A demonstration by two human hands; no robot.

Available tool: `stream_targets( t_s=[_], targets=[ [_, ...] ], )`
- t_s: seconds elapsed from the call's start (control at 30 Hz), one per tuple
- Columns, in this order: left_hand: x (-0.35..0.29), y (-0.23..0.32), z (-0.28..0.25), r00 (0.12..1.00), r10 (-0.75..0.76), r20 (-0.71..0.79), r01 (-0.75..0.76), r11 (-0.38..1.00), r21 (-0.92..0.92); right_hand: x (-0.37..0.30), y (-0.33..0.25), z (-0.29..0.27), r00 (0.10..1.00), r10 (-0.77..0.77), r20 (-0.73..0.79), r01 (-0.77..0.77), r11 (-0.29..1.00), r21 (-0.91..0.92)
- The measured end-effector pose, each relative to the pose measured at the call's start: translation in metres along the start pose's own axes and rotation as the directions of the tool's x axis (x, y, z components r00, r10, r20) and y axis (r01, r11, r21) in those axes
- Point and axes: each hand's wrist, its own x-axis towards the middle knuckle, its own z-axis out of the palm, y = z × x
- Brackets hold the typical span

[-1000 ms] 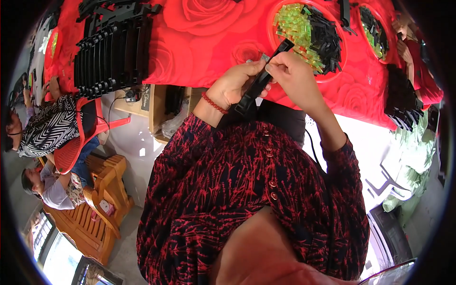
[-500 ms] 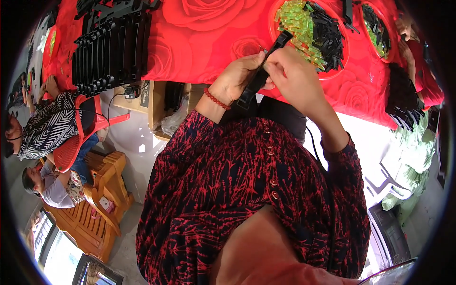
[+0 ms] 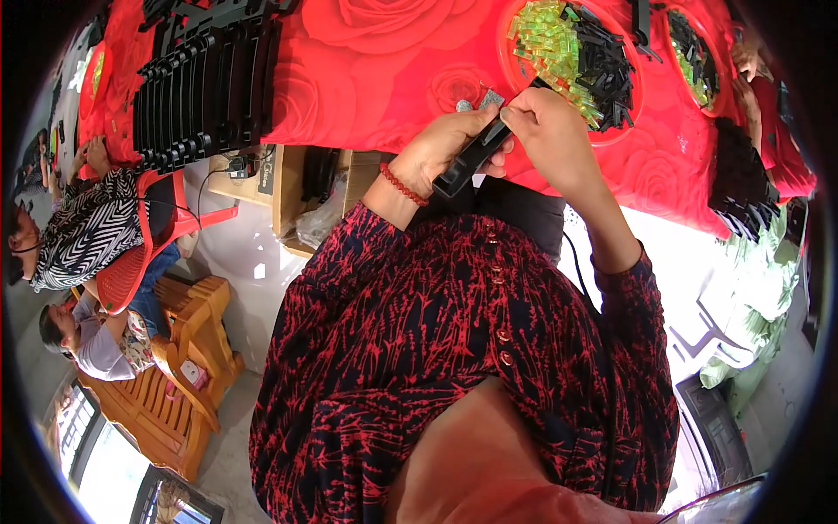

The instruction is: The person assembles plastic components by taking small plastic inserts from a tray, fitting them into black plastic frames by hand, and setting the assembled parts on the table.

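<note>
A long black plastic part (image 3: 476, 160) is held slanting over the table's near edge. My left hand (image 3: 439, 147), with a red bead bracelet at the wrist, is wrapped round its lower length. My right hand (image 3: 556, 131) has its fingers pinched together at the part's upper end; any small piece between them is hidden. Beside the left fingertips show small sparkly grey patches (image 3: 491, 99) that I cannot identify. Just beyond my right hand sits a round red tray (image 3: 636, 83) with yellow-green translucent pieces (image 3: 543, 39) on its left and small black pieces (image 3: 602, 65) on its right.
Rows of long black parts (image 3: 201, 96) lie at the table's left. A second tray (image 3: 694, 57), a black pile (image 3: 742, 179) and another person's hands (image 3: 746, 87) are at right. Below the left edge stand a cardboard box (image 3: 292, 196) and a red chair (image 3: 144, 253); people sit there.
The black part has turned and dropped lower between my hands, its upper end now covered by my right fingers. My left fingers have shifted, bringing the sparkly grey patches into view.
</note>
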Motion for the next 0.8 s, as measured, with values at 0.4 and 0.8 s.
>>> stream_targets(
  t_s=[0.4,0.8],
  targets=[
    [-0.002,-0.004,0.014,0.939,0.325,-0.111,-0.32,0.945,0.065,-0.019,-0.024,0.006,0.973,-0.201,0.114,0.225,0.935,-0.275],
    [-0.007,-0.014,0.02,0.848,0.508,-0.153,-0.48,0.857,0.189,-0.021,-0.011,0.037,0.915,-0.404,-0.005,0.344,0.784,-0.517]
  ],
)
